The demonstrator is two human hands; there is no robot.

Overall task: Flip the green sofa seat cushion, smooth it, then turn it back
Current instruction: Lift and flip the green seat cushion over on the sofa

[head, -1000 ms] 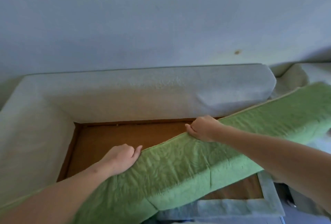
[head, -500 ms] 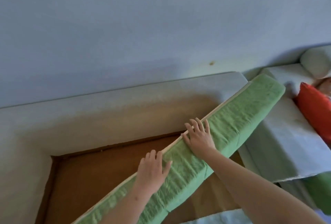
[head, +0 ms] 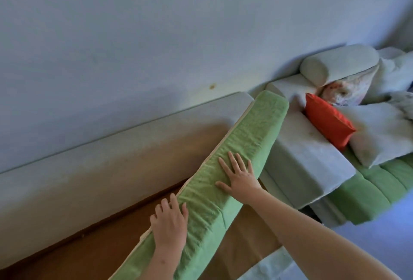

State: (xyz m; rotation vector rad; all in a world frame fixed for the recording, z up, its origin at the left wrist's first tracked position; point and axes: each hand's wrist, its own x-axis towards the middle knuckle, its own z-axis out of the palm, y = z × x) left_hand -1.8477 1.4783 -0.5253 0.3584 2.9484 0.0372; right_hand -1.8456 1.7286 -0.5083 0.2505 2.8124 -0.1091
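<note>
A pale wall point(head: 156, 33) rises behind the grey sofa backrest point(head: 100, 168). The green seat cushion point(head: 250, 136) stands on edge, slanting across the bare brown sofa base point(head: 89, 244). The left grip point(head: 169, 223) and the right grip point(head: 240, 179) press flat on it, fingers spread. A red pillow point(head: 328, 121) lies further right.

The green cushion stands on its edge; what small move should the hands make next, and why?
Probably tip it toward the backrest. The green cushion stands on edge over the brown base, and the left hand and right hand lie flat on its upper side, so a gentle push should lay it down flipped.
</note>
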